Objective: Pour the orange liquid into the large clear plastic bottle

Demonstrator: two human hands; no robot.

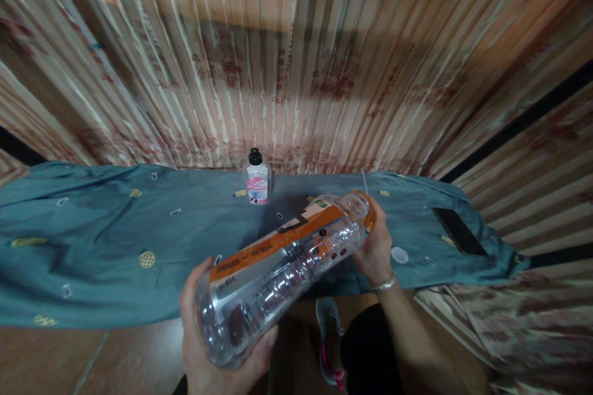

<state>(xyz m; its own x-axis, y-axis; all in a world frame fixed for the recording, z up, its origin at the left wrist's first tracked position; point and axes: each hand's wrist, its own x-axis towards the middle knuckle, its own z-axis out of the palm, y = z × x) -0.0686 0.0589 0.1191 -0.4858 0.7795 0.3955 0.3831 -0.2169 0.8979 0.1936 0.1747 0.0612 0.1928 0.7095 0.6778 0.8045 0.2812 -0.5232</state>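
A large clear plastic bottle [296, 259] with an orange and white label lies tilted across my view, its base low at the left and its neck up at the right. My left hand [201, 355] is wrapped round the base from below, thumb and fingers on opposite sides. Up at the neck, my right hand [377, 253] is closed on the bottle's orange cap [369, 213]; its fingers are partly hidden behind it. The bottle looks see-through, and I cannot make out any liquid inside. Beyond it, a small clear bottle [257, 188] with a black top and pink label stands upright.
A teal patterned cloth [106, 216] covers the long, narrow surface. On its right lie a dark phone [458, 231] and a small white disc [399, 255]. A thin pale stick [364, 181] shows behind the neck. Pleated curtains [278, 62] hang along the back, with dark bars at the sides.
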